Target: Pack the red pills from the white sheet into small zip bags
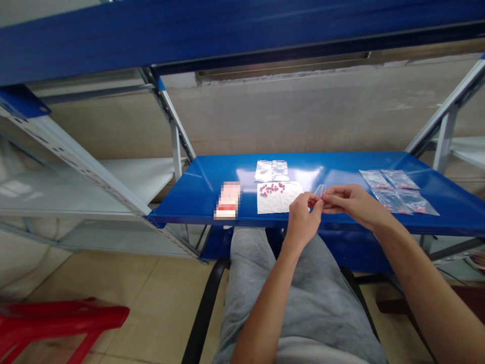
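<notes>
Above the front of the blue shelf, my left hand (304, 215) and my right hand (350, 202) meet, fingers pinched together. Between them a small clear zip bag (321, 190) sticks up, with a reddish line along its edge; most of it is hidden by my fingers. Just left of my hands lies a white cloth (278, 203) with several small red pieces (271, 188) scattered on its upper part. Behind the cloth lie flat clear bags (271, 171). To the right of my right hand, several clear zip bags (401, 192) lie spread out, red pieces showing in some.
A blurred pinkish-white packet (228, 200) lies at the left of the blue shelf (212, 169). An upper blue shelf beam (242, 35) crosses overhead. Grey uprights (172, 116) stand at the sides. A red plastic stool (64, 321) is on the floor at lower left.
</notes>
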Demonstrator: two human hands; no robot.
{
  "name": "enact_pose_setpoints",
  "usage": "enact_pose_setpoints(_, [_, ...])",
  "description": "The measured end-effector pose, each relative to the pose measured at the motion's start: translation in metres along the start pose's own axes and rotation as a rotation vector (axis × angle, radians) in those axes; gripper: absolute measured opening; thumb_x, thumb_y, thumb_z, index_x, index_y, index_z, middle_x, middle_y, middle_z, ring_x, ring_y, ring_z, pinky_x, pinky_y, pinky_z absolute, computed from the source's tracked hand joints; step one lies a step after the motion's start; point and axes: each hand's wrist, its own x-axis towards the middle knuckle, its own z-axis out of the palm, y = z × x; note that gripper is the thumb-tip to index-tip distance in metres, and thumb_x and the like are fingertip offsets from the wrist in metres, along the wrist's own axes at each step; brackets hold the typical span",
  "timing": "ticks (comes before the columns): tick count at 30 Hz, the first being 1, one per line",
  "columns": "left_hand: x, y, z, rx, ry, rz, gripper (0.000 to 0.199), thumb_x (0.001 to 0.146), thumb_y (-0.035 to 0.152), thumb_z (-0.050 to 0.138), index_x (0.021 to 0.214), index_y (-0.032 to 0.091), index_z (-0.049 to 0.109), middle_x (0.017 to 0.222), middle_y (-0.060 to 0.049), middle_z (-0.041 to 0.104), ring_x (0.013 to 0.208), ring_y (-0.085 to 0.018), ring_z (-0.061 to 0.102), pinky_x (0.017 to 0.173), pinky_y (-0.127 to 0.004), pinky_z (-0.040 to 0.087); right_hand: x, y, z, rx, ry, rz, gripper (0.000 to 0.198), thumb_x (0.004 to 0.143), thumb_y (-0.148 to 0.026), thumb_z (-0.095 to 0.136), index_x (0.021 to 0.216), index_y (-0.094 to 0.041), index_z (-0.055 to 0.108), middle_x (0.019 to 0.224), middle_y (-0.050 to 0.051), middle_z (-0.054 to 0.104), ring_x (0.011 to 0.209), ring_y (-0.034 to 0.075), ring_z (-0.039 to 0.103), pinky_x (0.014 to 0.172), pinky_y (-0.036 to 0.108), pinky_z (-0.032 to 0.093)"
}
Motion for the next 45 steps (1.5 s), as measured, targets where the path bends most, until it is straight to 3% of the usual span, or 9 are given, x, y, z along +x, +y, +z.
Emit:
enact_pose_setpoints(11, [-0.001,-0.001,-0.006,0.037,0.066,0.064,0.008,0.092,0.015,0.062,0.084,0.019,0.062,0.083,-0.001,0.067,0.08,-0.016,0.064,0.08,-0.028,0.051,0.005,0.002,0.014,0.116,0.025,-0.019,0.042,0.057,-0.053,0.095,0.073,-0.02,0.073,0.076,0.003,0.074,0.073,0.021,0.073,0.08,0.036,0.065])
enact_pose_setpoints(17, [0.003,-0.001,0.0,0.119,0.044,0.114,0.01,0.092,0.014,0.06,0.084,0.019,0.059,0.083,-0.002,0.065,0.08,-0.017,0.063,0.079,-0.029,0.05,0.003,0.0,0.014,0.102,0.081,-0.06,0.036,0.062,-0.049,0.091,0.068,-0.021,0.07,0.074,0.003,0.074,0.071,0.02,0.072,0.078,0.036,0.065])
enact_pose_setpoints(24, [0.016,0.0,-0.003,0.172,0.08,0.022,0.014,0.093,0.015,0.058,0.08,0.02,0.056,0.086,-0.004,0.067,0.084,-0.018,0.065,0.082,-0.03,0.05,0.014,0.006,0.016,-0.142,0.186,-0.121,0.015,0.074,-0.035,0.075,0.071,-0.021,0.069,0.07,0.004,0.074,0.066,0.021,0.073,0.066,0.033,0.063])
enact_pose_setpoints(29, [0.02,0.005,-0.008,0.279,0.058,0.024,0.011,0.097,0.016,0.054,0.088,0.02,0.059,0.086,-0.005,0.07,0.085,-0.02,0.067,0.081,-0.032,0.051,0.015,-0.001,0.02,-0.348,0.253,-0.176,0.008,0.075,-0.026,0.064,0.071,-0.02,0.065,0.061,0.003,0.069,0.049,0.016,0.064,0.048,0.026,0.052])
enact_pose_setpoints(35, [0.034,0.022,-0.015,0.264,-0.076,0.174,0.02,0.1,0.016,0.051,0.113,0.021,0.065,0.09,-0.005,0.075,0.084,-0.019,0.071,0.08,-0.03,0.053,0.011,-0.02,0.029,-0.231,0.278,-0.26,0.015,0.081,-0.03,0.06,0.07,-0.02,0.059,0.057,0.001,0.063,0.049,0.013,0.059,0.048,0.024,0.046])
enact_pose_setpoints(39, [0.037,0.028,-0.021,0.262,-0.069,0.189,0.022,0.098,0.015,0.053,0.108,0.021,0.071,0.092,-0.005,0.077,0.085,-0.019,0.071,0.08,-0.029,0.054,0.01,-0.017,0.041,-0.148,0.392,-0.281,0.021,0.086,-0.035,0.059,0.07,-0.021,0.057,0.057,-0.001,0.06,0.049,0.013,0.056,0.048,0.025,0.044])
enact_pose_setpoints(45, [0.022,0.02,-0.025,0.254,-0.014,0.197,0.022,0.1,0.017,0.052,0.107,0.021,0.073,0.096,-0.006,0.075,0.085,-0.018,0.07,0.084,-0.03,0.054,0.005,-0.002,0.058,-0.162,0.419,-0.346,0.028,0.09,-0.042,0.061,0.072,-0.022,0.057,0.057,-0.001,0.058,0.05,0.014,0.053,0.049,0.027,0.041])
